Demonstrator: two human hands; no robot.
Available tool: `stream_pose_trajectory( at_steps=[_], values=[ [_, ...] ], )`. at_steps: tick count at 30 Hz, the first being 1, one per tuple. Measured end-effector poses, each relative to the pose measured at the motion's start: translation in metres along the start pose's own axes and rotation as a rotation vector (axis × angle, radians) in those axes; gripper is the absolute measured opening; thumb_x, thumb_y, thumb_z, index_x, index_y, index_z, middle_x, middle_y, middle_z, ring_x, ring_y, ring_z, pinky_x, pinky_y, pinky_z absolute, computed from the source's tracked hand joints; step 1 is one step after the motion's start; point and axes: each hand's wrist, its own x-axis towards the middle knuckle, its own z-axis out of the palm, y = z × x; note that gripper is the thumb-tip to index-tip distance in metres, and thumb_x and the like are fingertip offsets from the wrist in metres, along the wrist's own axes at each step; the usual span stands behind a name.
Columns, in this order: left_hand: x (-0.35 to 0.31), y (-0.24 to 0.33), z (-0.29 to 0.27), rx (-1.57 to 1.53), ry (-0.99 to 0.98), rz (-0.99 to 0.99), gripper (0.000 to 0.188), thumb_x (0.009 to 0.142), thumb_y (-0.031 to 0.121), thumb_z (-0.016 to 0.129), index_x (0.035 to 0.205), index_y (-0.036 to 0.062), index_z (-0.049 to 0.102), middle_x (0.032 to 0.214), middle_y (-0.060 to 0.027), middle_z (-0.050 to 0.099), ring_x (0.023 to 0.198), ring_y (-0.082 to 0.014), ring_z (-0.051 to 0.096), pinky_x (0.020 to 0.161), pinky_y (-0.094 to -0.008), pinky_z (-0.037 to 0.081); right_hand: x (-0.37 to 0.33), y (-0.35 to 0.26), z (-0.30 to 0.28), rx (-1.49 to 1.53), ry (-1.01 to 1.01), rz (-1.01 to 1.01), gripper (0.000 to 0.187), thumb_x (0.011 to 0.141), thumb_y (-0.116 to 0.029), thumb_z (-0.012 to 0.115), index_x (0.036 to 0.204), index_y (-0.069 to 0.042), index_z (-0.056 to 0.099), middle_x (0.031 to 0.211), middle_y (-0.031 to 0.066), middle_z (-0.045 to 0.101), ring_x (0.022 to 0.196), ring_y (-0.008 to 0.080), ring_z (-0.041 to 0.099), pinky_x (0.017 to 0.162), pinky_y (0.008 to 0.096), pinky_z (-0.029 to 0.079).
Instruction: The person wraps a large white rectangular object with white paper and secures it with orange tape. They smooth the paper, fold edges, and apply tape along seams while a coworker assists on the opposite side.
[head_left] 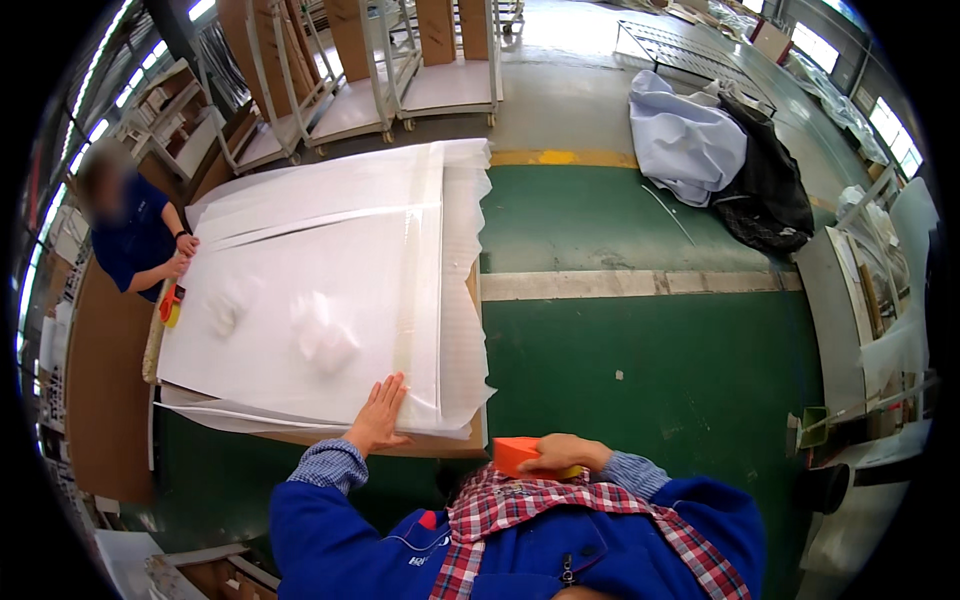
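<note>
My left hand (380, 414) lies flat, fingers stretched out, on the near edge of a large panel stack covered in white foam sheet (340, 260). Strips of clear tape (408, 320) run along the sheet's right side. In my right hand (566, 455), close to my chest, is an orange tape dispenser (514, 454) with some yellow showing under the fingers. It is held beyond the stack's near right corner, apart from the sheet. A second tape dispenser (173, 305), orange and yellow, is at the stack's left edge beside a co-worker.
A co-worker (135, 225) in blue stands at the left edge, both hands by the sheet. Wheeled racks (450, 85) with brown boards stand behind. Grey-white and black covers (690, 140) lie on the floor at far right. Leaning panels (840, 290) line the right side.
</note>
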Motion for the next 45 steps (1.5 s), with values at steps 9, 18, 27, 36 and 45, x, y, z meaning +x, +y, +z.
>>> stream_pose_trajectory(
  at_steps=[9, 18, 27, 36, 45],
  values=[
    [0.102, 0.027, -0.042, -0.268, -0.012, -0.584, 0.083, 0.081, 0.054, 0.057, 0.131, -0.0082, 0.033, 0.114, -0.022, 0.048, 0.106, -0.0361, 0.045, 0.091, -0.0459, 0.036, -0.045, 0.107, -0.054, 0.07, -0.027, 0.259, 0.083, 0.074, -0.075, 0.047, 0.09, 0.004, 0.068, 0.088, 0.0224, 0.066, 0.083, 0.0345, 0.064, 0.072, 0.0412, 0.049],
    [0.298, -0.07, -0.017, -0.12, 0.514, -0.551, 0.08, 0.086, 0.051, 0.05, 0.136, -0.0072, 0.029, 0.143, -0.0241, 0.023, 0.135, -0.036, 0.018, 0.11, -0.045, 0.015, -0.027, 0.178, -0.127, 0.337, 0.186, 0.378, 0.066, 0.078, -0.057, 0.06, 0.094, 0.007, 0.065, 0.085, 0.0208, 0.066, 0.078, 0.0301, 0.064, 0.068, 0.0364, 0.048],
    [0.406, -0.117, -0.044, -0.232, 0.572, -0.757, 0.079, 0.088, 0.047, 0.049, 0.135, -0.0118, 0.025, 0.146, -0.0302, 0.015, 0.137, -0.0402, 0.012, 0.112, -0.0479, 0.009, 0.003, 0.205, -0.269, 0.484, 0.34, 0.476, 0.064, 0.078, -0.054, 0.06, 0.092, 0.009, 0.065, 0.082, 0.0244, 0.065, 0.076, 0.0334, 0.066, 0.067, 0.0384, 0.05],
    [0.419, -0.121, -0.049, -0.156, 0.564, -0.866, 0.066, 0.087, 0.03, 0.054, 0.131, -0.013, 0.03, 0.143, -0.0336, 0.018, 0.134, -0.046, 0.017, 0.111, -0.0507, 0.013, 0.083, 0.219, -0.366, 0.564, 0.294, 0.338, 0.063, 0.079, -0.054, 0.061, 0.093, 0.008, 0.065, 0.083, 0.0213, 0.066, 0.075, 0.0289, 0.066, 0.068, 0.0358, 0.049],
    [0.419, -0.122, -0.063, -0.27, 0.504, -0.899, 0.06, 0.087, 0.027, 0.052, 0.134, -0.0038, 0.033, 0.149, -0.021, 0.019, 0.137, -0.0376, 0.018, 0.112, -0.0492, 0.013, 0.202, 0.264, -0.513, 0.145, 0.182, 0.219, 0.076, 0.075, -0.063, 0.058, 0.092, 0.011, 0.064, 0.087, 0.0255, 0.065, 0.079, 0.0349, 0.064, 0.071, 0.0399, 0.049]
  ],
)
